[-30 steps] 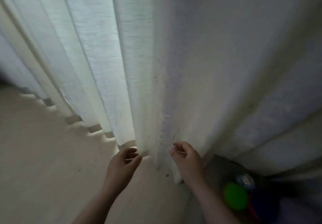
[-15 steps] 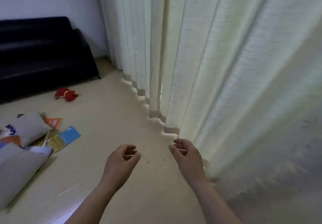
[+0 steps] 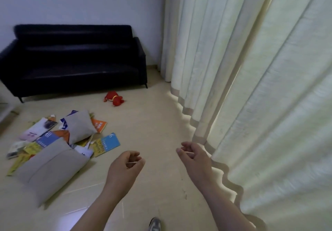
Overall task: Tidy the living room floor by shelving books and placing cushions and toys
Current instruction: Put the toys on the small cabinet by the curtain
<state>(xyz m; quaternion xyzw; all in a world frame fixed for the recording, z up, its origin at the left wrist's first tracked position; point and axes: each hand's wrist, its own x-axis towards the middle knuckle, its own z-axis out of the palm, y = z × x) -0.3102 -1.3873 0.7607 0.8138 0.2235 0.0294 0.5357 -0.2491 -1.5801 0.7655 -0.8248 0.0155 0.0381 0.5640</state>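
Both hands were out front over the floor (image 3: 158, 119) with nothing in them; left hand (image 3: 124, 167) had a loose grip, fingers softly curled on air; right hand (image 3: 195, 160) was the same, released and half curled, just beside the curtain (image 3: 251, 87) hem, though I couldn't tell if it touched. The mess sat off to the left: a heap of books (image 3: 38, 132) fanned out on the floor, with a small cushion (image 3: 79, 128) lying tilted on top and a big cushion (image 3: 50, 169) flat across the near side of the heap; a blue book (image 3: 111, 142) poked out on the right, nearest the left hand. A red toy (image 3: 114, 98) lay on its own further back, between the heap and the black sofa (image 3: 71, 60); the tip of a shoe (image 3: 154, 224) showed at the bottom edge.
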